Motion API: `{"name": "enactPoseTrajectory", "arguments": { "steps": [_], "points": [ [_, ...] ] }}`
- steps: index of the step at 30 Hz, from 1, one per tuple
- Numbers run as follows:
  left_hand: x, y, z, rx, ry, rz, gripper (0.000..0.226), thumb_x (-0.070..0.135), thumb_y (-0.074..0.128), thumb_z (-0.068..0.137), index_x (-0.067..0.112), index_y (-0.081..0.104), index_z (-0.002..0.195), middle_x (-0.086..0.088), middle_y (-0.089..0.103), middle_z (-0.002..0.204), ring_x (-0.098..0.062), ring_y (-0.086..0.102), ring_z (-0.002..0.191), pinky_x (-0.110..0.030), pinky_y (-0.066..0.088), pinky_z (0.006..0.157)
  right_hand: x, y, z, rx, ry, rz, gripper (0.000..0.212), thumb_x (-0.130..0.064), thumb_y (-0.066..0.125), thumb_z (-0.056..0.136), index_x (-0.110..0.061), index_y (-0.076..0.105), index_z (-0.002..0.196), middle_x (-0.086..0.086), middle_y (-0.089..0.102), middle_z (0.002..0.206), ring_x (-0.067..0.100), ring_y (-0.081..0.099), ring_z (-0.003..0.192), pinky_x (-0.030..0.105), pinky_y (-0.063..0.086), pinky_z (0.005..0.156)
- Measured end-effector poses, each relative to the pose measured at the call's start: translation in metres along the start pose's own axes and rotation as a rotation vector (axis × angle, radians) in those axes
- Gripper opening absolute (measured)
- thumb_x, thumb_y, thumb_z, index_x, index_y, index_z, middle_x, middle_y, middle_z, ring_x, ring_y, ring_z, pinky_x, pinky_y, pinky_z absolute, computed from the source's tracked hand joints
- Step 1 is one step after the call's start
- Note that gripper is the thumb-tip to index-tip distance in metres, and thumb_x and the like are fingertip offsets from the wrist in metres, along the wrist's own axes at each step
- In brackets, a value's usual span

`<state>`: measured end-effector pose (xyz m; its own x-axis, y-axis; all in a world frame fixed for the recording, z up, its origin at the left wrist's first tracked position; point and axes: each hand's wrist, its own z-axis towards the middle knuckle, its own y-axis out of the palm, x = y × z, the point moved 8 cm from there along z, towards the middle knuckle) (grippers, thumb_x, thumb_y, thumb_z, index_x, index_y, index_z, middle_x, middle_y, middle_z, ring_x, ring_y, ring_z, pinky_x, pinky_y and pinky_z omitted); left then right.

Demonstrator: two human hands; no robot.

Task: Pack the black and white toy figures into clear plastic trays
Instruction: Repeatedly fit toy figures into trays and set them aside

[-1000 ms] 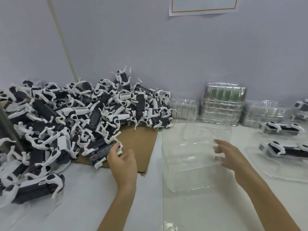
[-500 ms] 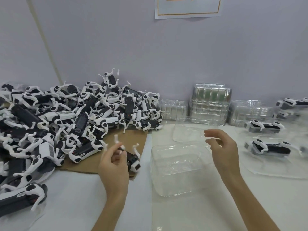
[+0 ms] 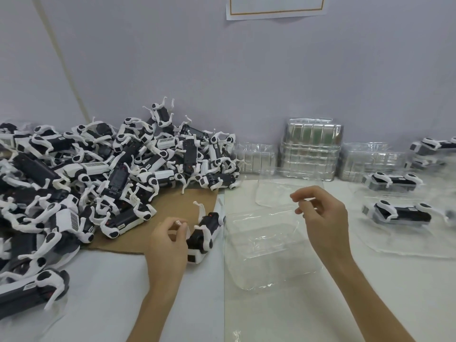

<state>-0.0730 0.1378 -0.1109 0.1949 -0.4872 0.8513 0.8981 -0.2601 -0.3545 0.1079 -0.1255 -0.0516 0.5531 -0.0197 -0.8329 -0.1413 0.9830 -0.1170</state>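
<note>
Since a second ago the left hand [image 3: 166, 245] has drawn one black and white toy figure [image 3: 203, 234] out of the heap and brought it just beside the left edge of the open clear plastic tray [image 3: 259, 275]. The right hand [image 3: 325, 220] has risen from the tray's right side and curled its fingers.

The left hand's fingers and thumb grip the figure at its rear end. The figure lies tilted with its white legs sticking up, partly over the brown cardboard sheet [image 3: 177, 206] left of the tray. The right hand hangs over the tray's far right corner with its thumb and forefinger drawn close together. Whether they pinch the tray's clear hinged lid [image 3: 274, 193] or nothing at all cannot be told.

Well left of the tray is the large heap of black and white toy figures [image 3: 98, 181]. Beyond the tray, against the grey wall, stand stacks of empty clear trays [image 3: 311, 149]. To the right of the tray lie filled clear trays [image 3: 399, 214], each with a figure inside. All of it rests on the white table [image 3: 98, 299].
</note>
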Motion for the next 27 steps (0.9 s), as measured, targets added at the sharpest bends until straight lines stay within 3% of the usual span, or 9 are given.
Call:
{"name": "enactPoseTrajectory", "arguments": {
  "steps": [4,7,11,14,17,20,22,24,27],
  "points": [
    [0.003,-0.001,-0.003,0.074,-0.051,-0.227,0.018,0.015,0.058,0.098,0.017,0.059,0.08,0.003,0.07,0.074,-0.016,0.069,0.063,-0.028,0.052,0.06,-0.009,0.006,-0.005,-0.019,-0.095,-0.033,0.042,0.012,0.055,0.084,-0.028,0.066,0.078,-0.016,0.069,0.083,0.012,0.065,0.073,0.018,0.049,0.063],
    [-0.007,-0.002,0.001,0.11,-0.208,-0.58,0.019,0.015,0.053,0.101,0.011,0.055,0.083,-0.005,0.072,0.081,-0.019,0.074,0.069,-0.028,0.058,0.061,-0.022,0.018,-0.014,-0.098,-0.256,-0.095,0.042,0.015,0.061,0.082,-0.026,0.068,0.085,-0.015,0.068,0.087,0.01,0.065,0.078,0.018,0.048,0.064],
    [-0.003,0.016,0.002,-0.092,-0.412,-1.158,0.02,0.013,0.049,0.1,0.009,0.063,0.086,-0.003,0.073,0.082,-0.014,0.074,0.075,-0.025,0.06,0.064,-0.039,0.041,-0.034,-0.246,-0.47,-0.167,0.036,-0.001,0.074,0.081,-0.021,0.068,0.11,-0.014,0.063,0.107,0.005,0.063,0.096,0.015,0.048,0.08],
    [0.013,0.027,-0.005,-0.286,-0.428,-1.314,0.027,0.02,0.055,0.087,0.018,0.078,0.075,0.001,0.075,0.086,-0.01,0.074,0.079,-0.024,0.059,0.069,-0.042,0.062,-0.049,-0.377,-0.496,-0.192,0.056,-0.031,0.074,0.082,-0.03,0.052,0.134,-0.017,0.05,0.132,0.003,0.052,0.122,0.019,0.043,0.1],
    [0.024,0.037,-0.015,-0.497,-0.377,-1.362,0.032,0.02,0.048,0.091,0.019,0.081,0.087,0.001,0.076,0.096,-0.009,0.074,0.086,-0.024,0.059,0.074,-0.043,0.073,-0.058,-0.431,-0.485,-0.174,0.075,-0.045,0.073,0.079,-0.036,0.036,0.143,-0.022,0.036,0.145,0.003,0.041,0.135,0.017,0.034,0.108],
    [0.033,0.042,-0.026,-0.662,-0.348,-1.372,0.032,0.021,0.047,0.094,0.016,0.079,0.093,-0.002,0.075,0.098,-0.013,0.073,0.092,-0.028,0.059,0.078,-0.05,0.063,-0.055,-0.307,-0.52,-0.072,0.066,-0.038,0.075,0.082,-0.023,0.045,0.139,-0.011,0.044,0.139,0.009,0.047,0.131,0.015,0.039,0.103],
    [0.042,0.046,-0.032,-0.748,-0.32,-1.351,0.019,0.027,0.065,0.091,0.013,0.077,0.095,-0.005,0.074,0.099,-0.018,0.073,0.093,-0.032,0.058,0.083,-0.055,0.053,-0.051,-0.224,-0.564,-0.044,0.057,-0.033,0.074,0.085,-0.017,0.052,0.135,-0.005,0.05,0.134,0.01,0.051,0.127,0.016,0.042,0.101],
    [0.043,0.052,-0.035,-0.765,-0.295,-1.26,0.021,0.028,0.08,0.079,0.012,0.074,0.091,-0.01,0.073,0.096,-0.02,0.071,0.085,-0.033,0.058,0.082,-0.055,0.042,-0.045,-0.134,-0.569,-0.028,0.047,-0.025,0.07,0.086,-0.014,0.057,0.13,-0.002,0.056,0.128,0.01,0.055,0.122,0.017,0.044,0.099],
    [0.035,0.05,-0.03,-0.54,-0.115,-0.837,0.009,0.012,0.077,0.081,0.013,0.068,0.081,-0.006,0.071,0.085,-0.017,0.064,0.073,-0.03,0.055,0.074,-0.046,0.021,-0.03,0.012,-0.444,-0.016,0.03,-0.028,0.059,0.09,-0.02,0.062,0.119,-0.007,0.064,0.11,0.007,0.062,0.102,0.021,0.051,0.084]
  ]
}}
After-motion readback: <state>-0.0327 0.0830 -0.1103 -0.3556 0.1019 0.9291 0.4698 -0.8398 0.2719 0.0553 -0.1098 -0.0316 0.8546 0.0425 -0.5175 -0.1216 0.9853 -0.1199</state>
